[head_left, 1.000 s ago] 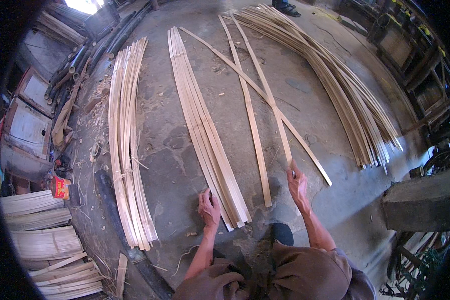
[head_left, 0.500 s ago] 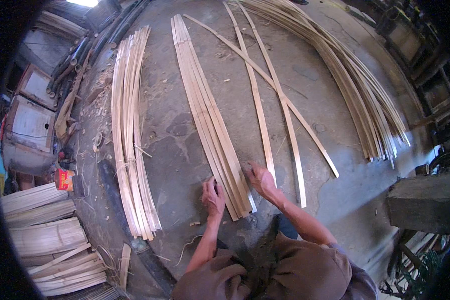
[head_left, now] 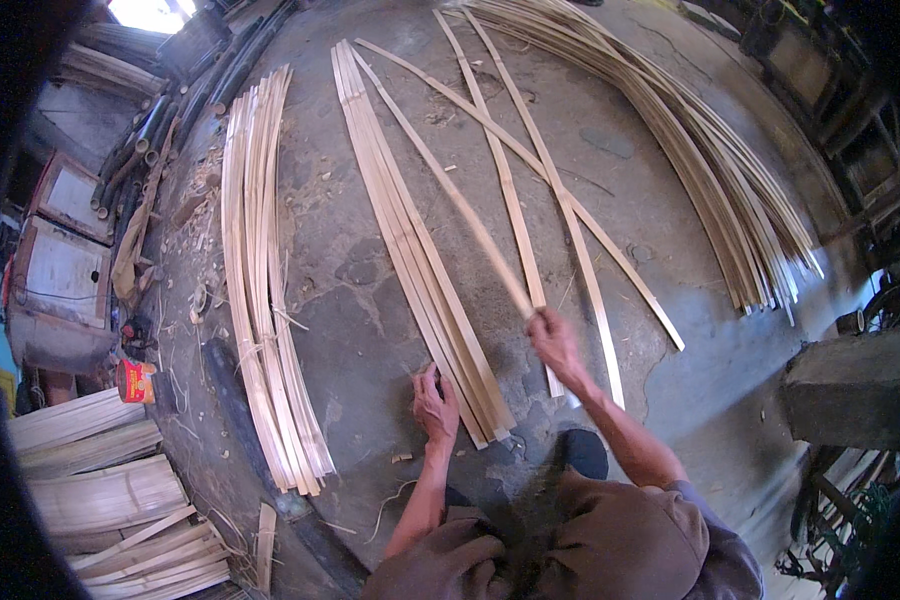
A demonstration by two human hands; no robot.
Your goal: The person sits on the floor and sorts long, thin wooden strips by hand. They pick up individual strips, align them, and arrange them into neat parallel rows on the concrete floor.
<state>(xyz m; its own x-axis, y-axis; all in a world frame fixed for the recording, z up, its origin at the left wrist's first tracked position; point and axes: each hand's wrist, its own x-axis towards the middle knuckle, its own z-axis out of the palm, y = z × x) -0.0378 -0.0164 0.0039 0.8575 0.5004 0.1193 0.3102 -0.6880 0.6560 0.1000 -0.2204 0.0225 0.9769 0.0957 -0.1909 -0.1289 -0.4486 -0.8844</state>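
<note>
A: What are the hands doing?

B: They are apart. The right hand (head_left: 555, 342), right of centre and a little blurred, grips the near end of a single strip (head_left: 460, 202). The left hand (head_left: 436, 402), at lower centre, has curled fingers by the near end of the middle bundle (head_left: 410, 243); I can't tell whether it touches or pinches anything.

A: Where does that strip run?

B: From the right hand up to upper centre, where its far end lies close beside the bundle's top.

A: So what might go wrong?

B: The grip is at one end only, so I'd expect the long free length to whip or swing. It could knock the bundle's far ends out of line.

A: And on the right?

B: The right hand is close to the loose strips (head_left: 578, 245), which cross on the floor (head_left: 315, 310). A sideways sweep might snag or drag them.

A: Any risk to the skin?

B: Possibly. If an edge is rough, sliding bare fingers along it could leave a splinter.
</note>
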